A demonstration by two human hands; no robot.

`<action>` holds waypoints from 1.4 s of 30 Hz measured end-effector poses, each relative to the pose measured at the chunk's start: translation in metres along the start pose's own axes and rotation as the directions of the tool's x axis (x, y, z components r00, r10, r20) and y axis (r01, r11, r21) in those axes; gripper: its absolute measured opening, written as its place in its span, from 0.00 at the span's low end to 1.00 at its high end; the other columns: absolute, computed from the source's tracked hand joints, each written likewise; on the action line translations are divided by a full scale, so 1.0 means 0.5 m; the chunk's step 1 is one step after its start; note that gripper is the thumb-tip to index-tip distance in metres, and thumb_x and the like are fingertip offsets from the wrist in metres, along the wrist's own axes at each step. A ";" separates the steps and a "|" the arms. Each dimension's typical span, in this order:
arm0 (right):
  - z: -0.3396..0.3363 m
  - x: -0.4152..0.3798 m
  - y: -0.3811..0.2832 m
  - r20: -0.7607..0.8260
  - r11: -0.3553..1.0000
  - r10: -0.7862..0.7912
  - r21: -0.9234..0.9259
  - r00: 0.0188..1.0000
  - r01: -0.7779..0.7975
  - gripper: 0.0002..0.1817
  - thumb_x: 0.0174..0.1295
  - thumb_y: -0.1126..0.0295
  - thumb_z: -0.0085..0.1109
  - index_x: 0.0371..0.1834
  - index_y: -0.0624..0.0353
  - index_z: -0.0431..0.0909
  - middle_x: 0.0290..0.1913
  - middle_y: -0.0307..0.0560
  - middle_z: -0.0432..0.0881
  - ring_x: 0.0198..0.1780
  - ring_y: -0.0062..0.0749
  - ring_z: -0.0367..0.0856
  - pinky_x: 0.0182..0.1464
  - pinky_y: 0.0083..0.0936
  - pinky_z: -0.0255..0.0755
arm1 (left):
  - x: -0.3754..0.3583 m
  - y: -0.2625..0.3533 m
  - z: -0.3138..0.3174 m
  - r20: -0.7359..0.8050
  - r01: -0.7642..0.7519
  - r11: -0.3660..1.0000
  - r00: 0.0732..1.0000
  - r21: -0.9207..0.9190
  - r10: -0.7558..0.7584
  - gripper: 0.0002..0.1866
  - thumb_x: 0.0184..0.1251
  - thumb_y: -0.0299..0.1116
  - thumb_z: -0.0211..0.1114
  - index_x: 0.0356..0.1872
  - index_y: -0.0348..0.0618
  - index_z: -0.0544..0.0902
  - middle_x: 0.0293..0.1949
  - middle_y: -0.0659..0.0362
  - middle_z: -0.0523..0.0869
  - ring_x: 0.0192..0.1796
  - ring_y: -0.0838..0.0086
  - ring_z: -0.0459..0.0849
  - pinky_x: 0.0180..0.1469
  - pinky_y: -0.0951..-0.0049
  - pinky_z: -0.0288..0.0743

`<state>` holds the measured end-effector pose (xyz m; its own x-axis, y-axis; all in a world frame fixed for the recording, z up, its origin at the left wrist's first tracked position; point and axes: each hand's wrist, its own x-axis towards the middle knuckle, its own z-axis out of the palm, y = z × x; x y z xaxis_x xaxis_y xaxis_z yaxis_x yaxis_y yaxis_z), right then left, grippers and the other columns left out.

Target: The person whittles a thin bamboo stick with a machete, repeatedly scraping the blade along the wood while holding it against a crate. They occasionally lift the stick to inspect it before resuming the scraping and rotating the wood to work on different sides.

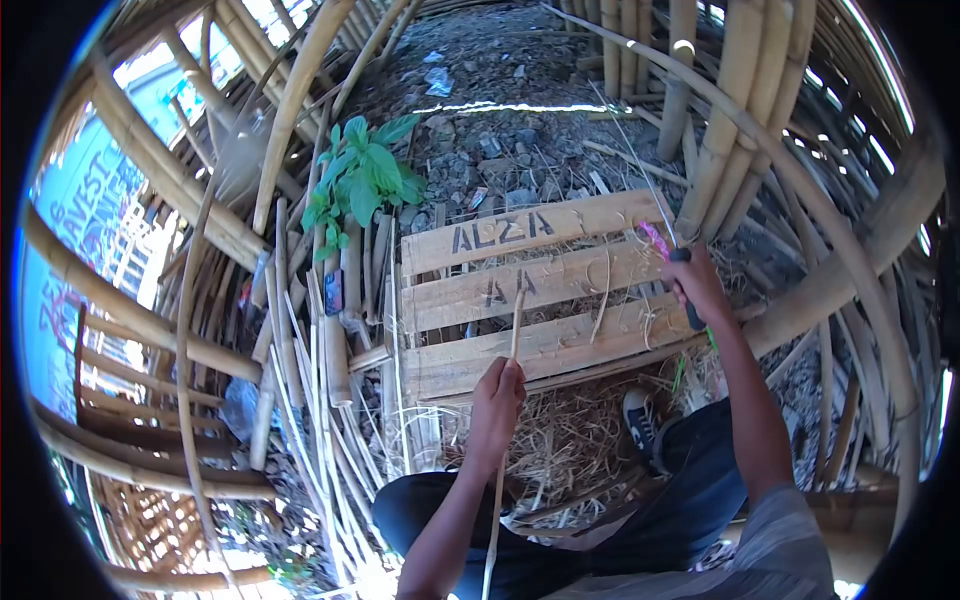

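Note:
My left hand (493,408) is closed around a thin bamboo stick (517,325). The stick's upper end lies over the wooden slatted crate (465,350), and its lower end runs down past my legs. At the crate's right end, my right hand (698,285) grips the black handle of a long knife (652,182), whose thin blade points up and away to the left. Something bright pink (655,240) shows beside the handle. Dark letters are marked on the crate's slats, and curled shavings (602,295) lie on them.
Cut bamboo strips (310,440) are piled at the left, beside a leafy green plant (365,175). Thick bamboo poles (735,110) stand at the right. Straw-like shavings (560,450) cover the ground by my shoe (642,425). Stony ground (490,150) lies beyond the crate.

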<state>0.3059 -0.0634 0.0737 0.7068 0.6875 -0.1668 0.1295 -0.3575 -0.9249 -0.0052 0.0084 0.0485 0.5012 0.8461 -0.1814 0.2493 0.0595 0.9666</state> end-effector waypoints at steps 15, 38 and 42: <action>0.189 -0.111 0.014 0.427 0.562 -0.309 -0.639 0.850 0.525 0.11 0.44 0.64 0.62 0.25 0.61 0.78 0.21 0.56 0.79 0.28 0.51 0.81 0.35 0.41 0.76 | -0.006 -0.007 0.037 0.274 0.271 0.881 0.947 -0.387 -0.171 0.14 0.77 0.40 0.42 0.28 0.49 0.60 0.18 0.69 0.59 0.15 0.86 0.54 0.15 0.82 0.47; 0.207 -0.116 0.025 0.403 0.601 -0.324 -0.611 0.856 0.515 0.09 0.43 0.65 0.60 0.23 0.59 0.79 0.25 0.57 0.81 0.30 0.51 0.82 0.36 0.40 0.77 | -0.024 -0.011 0.041 0.271 0.408 0.836 0.907 -0.368 -0.324 0.13 0.76 0.40 0.43 0.28 0.52 0.61 0.17 0.70 0.57 0.14 0.87 0.52 0.14 0.83 0.42; 0.198 -0.084 0.031 0.460 0.593 -0.236 -0.629 0.856 0.502 0.10 0.42 0.65 0.61 0.25 0.59 0.80 0.26 0.55 0.82 0.32 0.48 0.83 0.38 0.39 0.77 | -0.026 -0.015 0.051 0.251 0.375 0.881 0.917 -0.287 -0.309 0.13 0.76 0.40 0.42 0.27 0.52 0.61 0.17 0.70 0.56 0.14 0.87 0.51 0.14 0.83 0.42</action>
<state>0.2093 -0.0353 0.0324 0.2543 0.9636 -0.0821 0.8692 -0.2650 -0.4174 0.0076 -0.0166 0.0389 0.5905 0.6250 -0.5106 0.1698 0.5223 0.8357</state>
